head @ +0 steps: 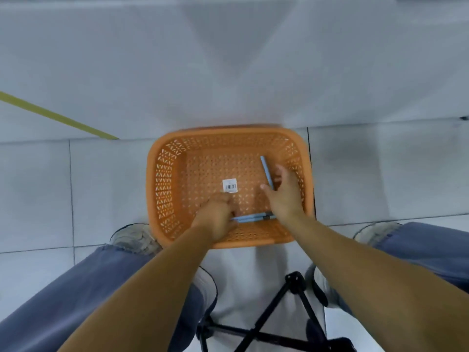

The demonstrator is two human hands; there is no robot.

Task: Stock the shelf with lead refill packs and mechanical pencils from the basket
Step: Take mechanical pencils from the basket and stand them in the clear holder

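An orange perforated basket [162,179] stands on the tiled floor between my feet. Both hands are inside it. My left hand [218,214] grips blue mechanical pencils [253,217] that lie along the basket's near side. My right hand [284,194] pinches another blue mechanical pencil [265,168], which points away from me. A small white barcode label or pack [229,185] lies on the basket floor between the hands; I cannot tell which it is.
A pale wall or shelf base [228,72] rises right behind the basket. A yellow strip [50,114] runs at the left. Black folding stool legs [279,323] are under me, and my knees and shoes flank the basket.
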